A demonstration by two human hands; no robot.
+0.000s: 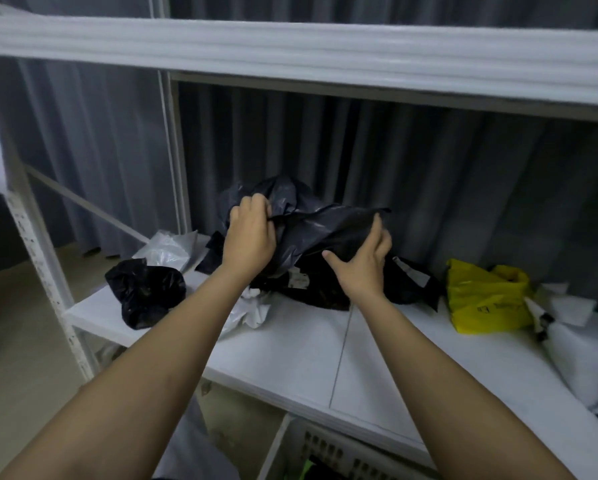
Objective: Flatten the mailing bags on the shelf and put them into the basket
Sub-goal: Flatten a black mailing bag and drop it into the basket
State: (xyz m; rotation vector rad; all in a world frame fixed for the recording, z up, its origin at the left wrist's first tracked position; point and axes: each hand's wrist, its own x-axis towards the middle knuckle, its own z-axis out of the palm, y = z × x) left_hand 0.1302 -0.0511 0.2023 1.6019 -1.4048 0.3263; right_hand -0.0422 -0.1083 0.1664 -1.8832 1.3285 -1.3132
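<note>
both hands work a dark grey mailing bag (328, 233) lifted above the heap near the shelf (308, 355) back edge; left hand (251, 237) fingers pinch its upper left corner, right hand (363, 261) fingers grip its right edge; best to pull the corners apart, lay it on the bare front of the shelf, smooth it, then drop it in the basket (328, 452) below the front edge.

White shelf (308, 355) bears crumpled mailing bags (145, 289).
</note>
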